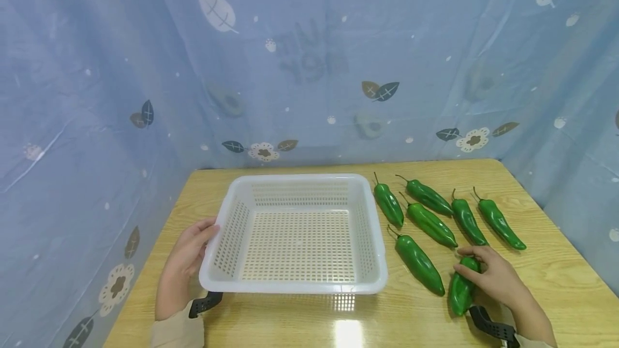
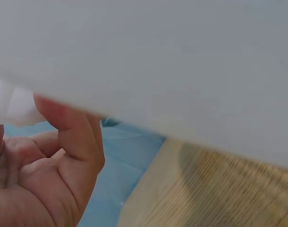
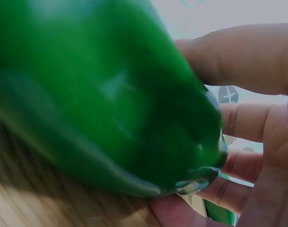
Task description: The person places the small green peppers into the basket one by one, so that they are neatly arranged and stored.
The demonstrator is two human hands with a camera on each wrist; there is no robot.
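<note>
A white plastic mesh basket stands at the middle of the wooden table, with nothing lying in it. My left hand grips its left rim; in the left wrist view the fingers curl up against the basket's pale wall. At the right, my right hand holds a glossy green chili pepper between thumb and fingers. Close up in the right wrist view, that pepper fills much of the picture, its lower side near the wood and the fingers around its end.
Several more green peppers lie right of the basket, among them one pepper between basket and right hand and another at the far right. Blue patterned cloth hangs behind and beside the table.
</note>
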